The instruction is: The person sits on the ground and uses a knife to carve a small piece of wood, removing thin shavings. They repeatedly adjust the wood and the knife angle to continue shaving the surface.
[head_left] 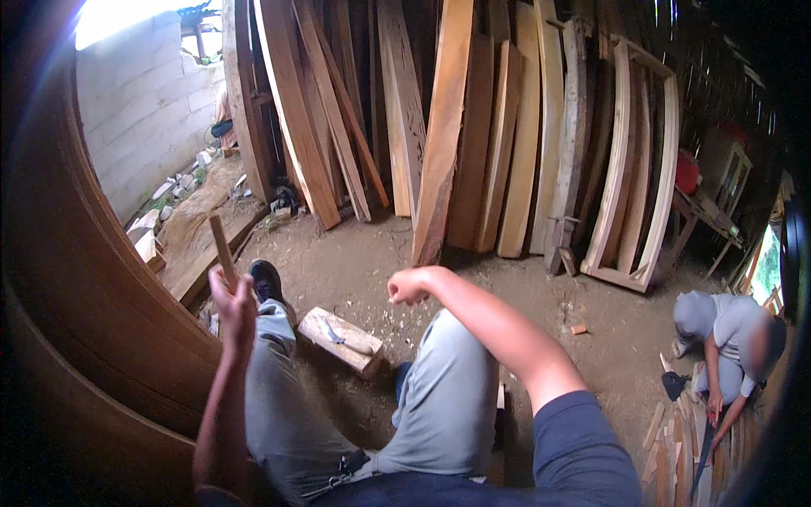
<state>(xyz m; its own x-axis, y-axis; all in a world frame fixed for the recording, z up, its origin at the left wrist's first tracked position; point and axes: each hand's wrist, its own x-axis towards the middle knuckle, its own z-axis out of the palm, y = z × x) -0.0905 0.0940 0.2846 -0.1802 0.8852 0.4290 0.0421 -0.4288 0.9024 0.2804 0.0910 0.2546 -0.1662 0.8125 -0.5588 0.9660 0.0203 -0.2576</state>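
My left hand (pixel 232 308) is closed round a short wooden stick (pixel 220 241), raised upright above my left knee. My right hand (pixel 410 286) is held over my right knee with its fingers curled in. Something small and pale shows at its fingertips, too small to name. Between my feet a wood block (pixel 318 329) lies on the dirt floor. On top of it rests a knife (pixel 332 330) with a grey blade and what looks like a wooden handle, touched by neither hand.
Tall planks (pixel 443 127) and a wooden frame (pixel 667 160) lean along the back. A large curved brown wooden surface (pixel 93 338) stands close on my left. At the right a person (pixel 728 338) bends over wood strips (pixel 667 460) with a long dark tool. Wood chips litter the floor (pixel 541 313).
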